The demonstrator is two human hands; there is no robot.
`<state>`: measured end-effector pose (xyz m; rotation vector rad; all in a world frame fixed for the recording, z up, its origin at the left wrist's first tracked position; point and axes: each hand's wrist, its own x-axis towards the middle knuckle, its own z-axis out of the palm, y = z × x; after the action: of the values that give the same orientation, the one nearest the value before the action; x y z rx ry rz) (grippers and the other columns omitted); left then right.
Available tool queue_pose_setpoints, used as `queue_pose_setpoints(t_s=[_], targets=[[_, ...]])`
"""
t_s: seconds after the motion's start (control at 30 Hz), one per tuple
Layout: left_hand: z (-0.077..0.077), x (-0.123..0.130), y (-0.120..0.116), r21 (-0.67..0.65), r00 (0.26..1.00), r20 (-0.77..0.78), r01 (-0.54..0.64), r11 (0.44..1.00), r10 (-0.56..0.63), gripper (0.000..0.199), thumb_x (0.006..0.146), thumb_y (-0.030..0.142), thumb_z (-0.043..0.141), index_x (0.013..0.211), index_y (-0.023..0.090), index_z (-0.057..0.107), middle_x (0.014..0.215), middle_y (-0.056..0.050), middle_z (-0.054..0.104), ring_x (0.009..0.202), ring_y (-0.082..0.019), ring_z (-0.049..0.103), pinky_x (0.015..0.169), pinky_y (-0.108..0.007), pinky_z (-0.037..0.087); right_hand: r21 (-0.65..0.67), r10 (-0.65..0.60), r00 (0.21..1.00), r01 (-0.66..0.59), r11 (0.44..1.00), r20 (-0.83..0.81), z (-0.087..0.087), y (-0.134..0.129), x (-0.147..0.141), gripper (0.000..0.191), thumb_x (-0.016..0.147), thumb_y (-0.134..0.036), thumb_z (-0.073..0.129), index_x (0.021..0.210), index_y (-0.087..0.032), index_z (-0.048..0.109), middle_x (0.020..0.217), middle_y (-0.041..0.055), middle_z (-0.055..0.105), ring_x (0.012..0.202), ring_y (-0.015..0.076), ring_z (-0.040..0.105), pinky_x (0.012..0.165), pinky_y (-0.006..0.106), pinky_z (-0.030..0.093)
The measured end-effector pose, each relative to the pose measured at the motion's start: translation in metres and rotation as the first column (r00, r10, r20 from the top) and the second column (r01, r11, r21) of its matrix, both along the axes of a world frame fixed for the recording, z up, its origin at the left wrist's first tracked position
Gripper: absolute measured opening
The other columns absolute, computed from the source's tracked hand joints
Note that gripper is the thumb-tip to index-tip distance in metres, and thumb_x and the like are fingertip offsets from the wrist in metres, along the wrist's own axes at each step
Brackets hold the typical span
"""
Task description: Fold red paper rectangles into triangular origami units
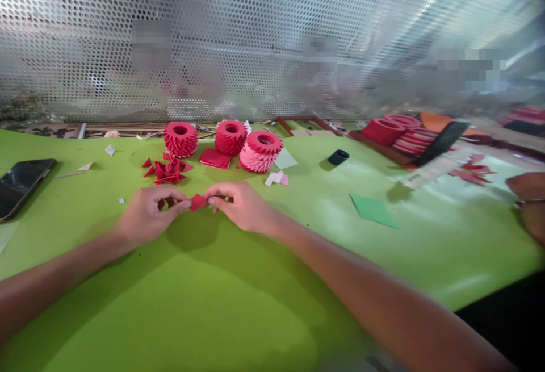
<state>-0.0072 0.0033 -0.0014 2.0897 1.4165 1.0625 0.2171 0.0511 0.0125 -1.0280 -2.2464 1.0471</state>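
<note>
Forearms (370, 281) over a green bench (191, 315)
Left hand (153, 213) and right hand (240, 206) pinch red paper (198, 202) between their fingers, folded pieces (171, 174) just beyond.

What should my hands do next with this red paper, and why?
Probably fold the small red paper and crease it: the left hand and right hand pinch it at opposite sides, and it looks fairly flat, while the red folded pieces heaped just beyond have sharp points. Whether it already carries a fold, I can't tell.
</note>
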Motion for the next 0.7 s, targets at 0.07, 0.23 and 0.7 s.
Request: queue_pose_setpoints(t_s=[0.07,0.23,0.7], targets=[[0.000,-0.001,0.000,-0.017,1.000,0.015,-0.026,1.000,0.027,0.028,0.088,0.044,0.063,0.083,0.020,0.077,0.072,-0.003,0.075,0.049,-0.013,0.055,0.042,-0.022,0.037,0.021,-0.018,1.000,0.018,1.000,-0.002,-0.001,0.004,0.002,0.021,0.094,-0.020,0.055,0.106,-0.018,0.072,0.095,0.0053,0.076,0.070,0.0125,0.066,0.062,0.024,0.047],[0.000,0.000,0.000,-0.011,1.000,0.014,-0.018,1.000,0.018,0.030,0.088,0.046,0.063,0.083,0.020,0.076,0.075,-0.004,0.076,0.050,-0.013,0.055,0.042,-0.022,0.038,0.055,0.001,0.998,0.003,0.998,-0.067,-0.004,0.000,-0.002,0.031,0.093,-0.041,0.058,0.106,-0.016,0.071,0.096,0.0074,0.075,0.072,0.0138,0.064,0.057,0.023,0.046],[-0.002,0.006,-0.001,0.040,0.986,-0.107,0.131,0.991,-0.126,0.023,0.091,0.032,0.058,0.085,0.018,0.075,0.083,-0.005,0.076,0.071,-0.017,0.068,0.059,-0.024,0.052,0.239,0.086,0.987,-0.117,0.964,0.135,-0.004,-0.009,-0.005,0.020,0.094,-0.029,0.059,0.096,-0.018,0.075,0.082,0.0038,0.076,0.061,0.0126,0.060,0.057,0.025,0.036]])
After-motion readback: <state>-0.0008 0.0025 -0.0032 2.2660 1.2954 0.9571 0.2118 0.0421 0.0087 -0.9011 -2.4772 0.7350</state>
